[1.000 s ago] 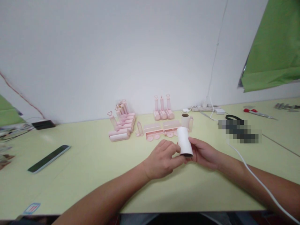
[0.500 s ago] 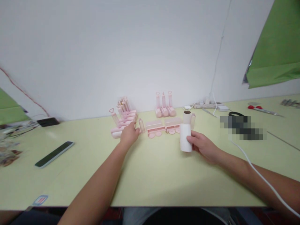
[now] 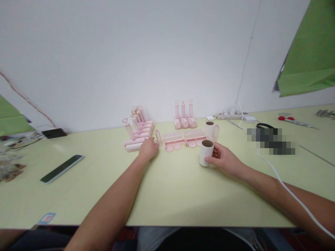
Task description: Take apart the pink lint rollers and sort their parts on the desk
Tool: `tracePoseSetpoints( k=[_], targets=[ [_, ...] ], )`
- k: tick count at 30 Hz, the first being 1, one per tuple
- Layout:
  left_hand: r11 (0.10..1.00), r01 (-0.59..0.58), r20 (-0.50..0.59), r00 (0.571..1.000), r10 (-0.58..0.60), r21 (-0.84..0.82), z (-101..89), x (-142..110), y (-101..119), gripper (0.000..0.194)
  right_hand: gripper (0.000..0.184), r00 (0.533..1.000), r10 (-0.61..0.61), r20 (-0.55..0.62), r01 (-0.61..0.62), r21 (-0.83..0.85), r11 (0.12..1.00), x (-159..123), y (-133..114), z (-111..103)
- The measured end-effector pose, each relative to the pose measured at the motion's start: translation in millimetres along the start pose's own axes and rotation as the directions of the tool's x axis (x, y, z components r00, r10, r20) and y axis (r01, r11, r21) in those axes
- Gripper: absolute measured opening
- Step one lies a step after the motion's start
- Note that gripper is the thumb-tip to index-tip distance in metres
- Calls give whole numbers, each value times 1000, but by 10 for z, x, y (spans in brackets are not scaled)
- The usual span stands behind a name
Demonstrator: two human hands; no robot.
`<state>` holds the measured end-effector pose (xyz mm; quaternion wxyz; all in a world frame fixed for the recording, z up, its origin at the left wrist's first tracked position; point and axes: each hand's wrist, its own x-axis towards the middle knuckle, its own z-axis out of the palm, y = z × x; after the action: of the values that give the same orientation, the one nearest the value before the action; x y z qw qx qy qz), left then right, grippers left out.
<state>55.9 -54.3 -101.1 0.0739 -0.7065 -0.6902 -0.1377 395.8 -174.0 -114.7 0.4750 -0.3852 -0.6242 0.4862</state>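
Note:
My right hand [image 3: 222, 158] grips a white roll [image 3: 206, 156], a lint-roller refill by its look, upright with its brown cardboard core facing up. Behind it stands a second white roll [image 3: 209, 128] beside a translucent pink handle [image 3: 216, 133]. My left hand [image 3: 149, 149], fingers curled, is at the right end of the nearest pink lint roller [image 3: 136, 143] on the left. Those fingertips are hidden, so a hold on it cannot be confirmed. Just right of that hand rises another pink handle [image 3: 158, 138]. Two open pink cases [image 3: 174, 142] lie between the hands.
Several pink lint rollers [image 3: 142, 127] are lined up at the back left, and three more [image 3: 184, 122] stand by the wall. A dark flat device [image 3: 62, 169] lies at left. A power strip [image 3: 230, 115], red-handled tool [image 3: 290, 120] and white cable [image 3: 282, 184] are on the right.
The white roll in my right hand has tilted so its open core now shows, and it has come clear of the roll behind. My left hand has shifted slightly right.

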Motion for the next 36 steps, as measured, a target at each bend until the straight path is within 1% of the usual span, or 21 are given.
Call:
tracePoseSetpoints(
  k=[3,6,8,9,11,13,16,18,20,22,23,25,27,28,29,31,33,36],
  targets=[
    [1000,12,-25,1000,-12,-5,-41,-6,-5,41,52,1000,-2,1,2,-47,999,6,24,-11],
    [1000,25,-77,997,-26,-8,-135,-55,59,41,47,1000,8,-14,-10,-103,995,3,42,-20],
    [999,-30,-88,996,29,-12,-198,-131,162,37,44,1000,13,-13,-15,-116,993,1,47,-19],
    [996,-84,-69,994,83,-16,-220,-180,228,36,43,1000,15,-8,-16,-109,994,0,47,-18],
    [978,-205,19,979,205,-37,-237,-284,365,34,42,1000,15,1,-15,-82,997,0,45,-13],
    [961,-270,101,956,275,-58,-220,-372,480,32,43,1000,16,3,-16,-54,998,1,42,-9],
    [954,-293,154,942,299,-63,-177,-438,566,32,47,1000,14,-1,-14,-22,1000,0,38,-10],
    [950,-305,173,934,312,-70,-171,-453,577,32,48,1000,11,3,-11,-14,1000,-2,31,-10],
    [941,-328,200,919,339,-87,-199,-477,575,28,48,1000,8,13,-8,-20,1000,-6,15,-6],
    [914,-384,227,886,405,-130,-261,-527,583,23,49,1000,4,18,-4,-20,1000,-11,-7,3],
    [887,-428,228,858,460,-174,-301,-564,595,22,50,1000,0,14,0,-10,1000,-13,-19,8],
    [792,-527,186,783,593,-309,-394,-651,639,22,52,1000,-7,-6,7,26,1000,-16,-41,17],
    [659,-595,107,700,706,-460,-490,-741,707,24,52,999,-3,-33,6,73,997,-19,-57,20],
    [605,-600,86,670,738,-523,-534,-783,746,25,51,999,8,-45,-3,103,995,-20,-61,19],
    [570,-588,88,647,757,-575,-574,-821,785,25,50,998,24,-53,-16,137,990,-23,-62,17],
    [550,-523,147,625,767,-651,-630,-883,858,26,49,996,61,-62,-46,216,975,-30,-60,14],
    [557,-438,200,630,750,-706,-646,-926,914,29,47,994,88,-65,-65,294,953,-41,-59,16],
    [515,-315,203,663,720,-797,-592,-962,960,30,43,993,111,-31,-89,398,913,-65,-80,40]
  ],
)
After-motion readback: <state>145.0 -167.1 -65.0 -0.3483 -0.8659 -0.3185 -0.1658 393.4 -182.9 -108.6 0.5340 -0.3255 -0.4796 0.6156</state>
